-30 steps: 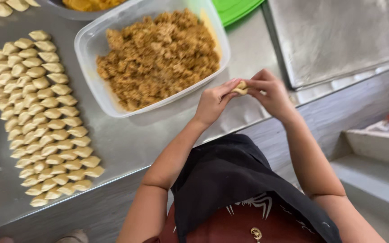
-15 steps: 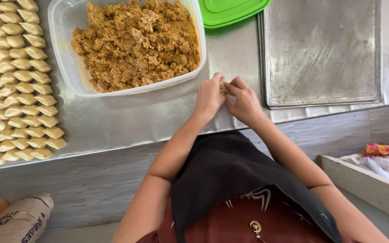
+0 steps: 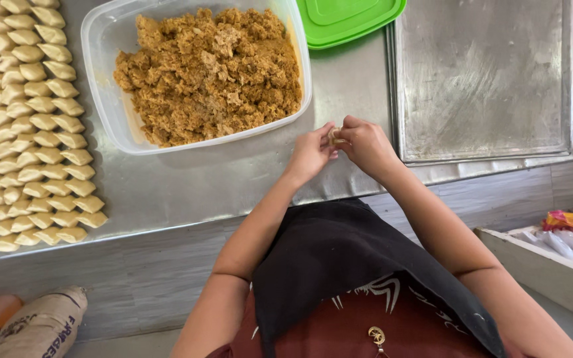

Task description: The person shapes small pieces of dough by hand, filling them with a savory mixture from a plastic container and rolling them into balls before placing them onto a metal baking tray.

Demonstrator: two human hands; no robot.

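My left hand (image 3: pixel 311 154) and my right hand (image 3: pixel 365 144) meet over the steel table (image 3: pixel 233 185), both pinching one small pale dough piece (image 3: pixel 333 136) between the fingertips. Most of the piece is hidden by my fingers. Just beyond my hands stands a clear plastic tub (image 3: pixel 104 99) holding crumbly brown filling (image 3: pixel 210 73). Rows of several folded pale pastries (image 3: pixel 31 126) lie on the table at the left.
A green plastic lid (image 3: pixel 346 20) lies behind the tub. A bare metal baking tray (image 3: pixel 482 79) sits at the right. A wooden crate with crumpled wrappers (image 3: pixel 565 232) is at the lower right. A paper sack (image 3: pixel 41 325) lies on the floor, lower left.
The view has shifted, so the tub and pastry rows sit lower and further right in frame. My hands have closed together around the dough piece and stayed in front of the tub.
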